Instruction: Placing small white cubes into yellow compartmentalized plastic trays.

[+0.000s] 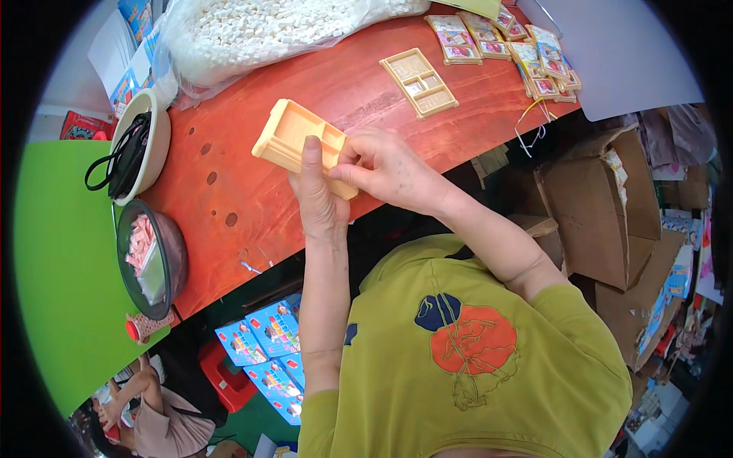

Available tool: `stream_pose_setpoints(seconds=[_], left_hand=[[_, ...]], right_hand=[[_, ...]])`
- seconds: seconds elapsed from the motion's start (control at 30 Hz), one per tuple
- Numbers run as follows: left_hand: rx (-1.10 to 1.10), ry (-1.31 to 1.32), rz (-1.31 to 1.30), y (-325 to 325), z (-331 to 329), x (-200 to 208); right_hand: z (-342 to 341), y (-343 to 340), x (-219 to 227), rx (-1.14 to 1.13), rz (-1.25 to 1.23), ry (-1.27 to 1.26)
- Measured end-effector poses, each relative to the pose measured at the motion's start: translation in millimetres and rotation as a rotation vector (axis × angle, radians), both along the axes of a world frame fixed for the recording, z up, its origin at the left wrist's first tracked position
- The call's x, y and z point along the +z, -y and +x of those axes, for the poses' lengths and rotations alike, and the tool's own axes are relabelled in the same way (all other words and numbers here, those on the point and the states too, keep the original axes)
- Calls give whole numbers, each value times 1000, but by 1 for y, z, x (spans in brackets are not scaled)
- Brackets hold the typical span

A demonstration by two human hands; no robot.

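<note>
Over the red table's front part I hold a stack of pale yellow plastic compartment trays (294, 126), tilted. My left hand (313, 191) grips the stack from below, its thumb upright along the near side. The fingers of my right hand (397, 172) are curled in at the stack's right end, thumb pressed against its near edge; the fingertips are partly hidden. Farther back on the table lies a single matching tray (420, 82) with several compartments. Beyond it to the right are several filled trays (542, 57) with coloured cards, some piled on each other.
A clear bag of small white pieces (252, 34) lies along the back. At left stand a cream basin (156, 149) with a black strap and a dark bowl (172, 248) of pink packets. Blue boxes (267, 336) sit below; an open carton (599, 206) stands right. Another person (168, 420) sits lower left.
</note>
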State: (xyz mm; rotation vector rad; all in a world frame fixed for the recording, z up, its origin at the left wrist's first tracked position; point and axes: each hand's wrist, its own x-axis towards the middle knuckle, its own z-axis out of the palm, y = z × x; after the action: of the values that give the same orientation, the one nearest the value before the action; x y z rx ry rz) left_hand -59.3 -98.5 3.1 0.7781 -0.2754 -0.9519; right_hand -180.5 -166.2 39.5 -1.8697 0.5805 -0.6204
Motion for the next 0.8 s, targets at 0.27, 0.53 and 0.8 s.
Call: stream_pose_setpoints(seconds=[0.27,0.53,0.8], left_hand=[[102,62,10,-5,7,1],[168,63,6,-13,10,-3],[237,210,78,-22,14,-12]], right_hand=[[11,-19,-12,-117,-159,29],[16,-27,-10,-71,-294,-100],[17,-29,-26,22,-266,27]])
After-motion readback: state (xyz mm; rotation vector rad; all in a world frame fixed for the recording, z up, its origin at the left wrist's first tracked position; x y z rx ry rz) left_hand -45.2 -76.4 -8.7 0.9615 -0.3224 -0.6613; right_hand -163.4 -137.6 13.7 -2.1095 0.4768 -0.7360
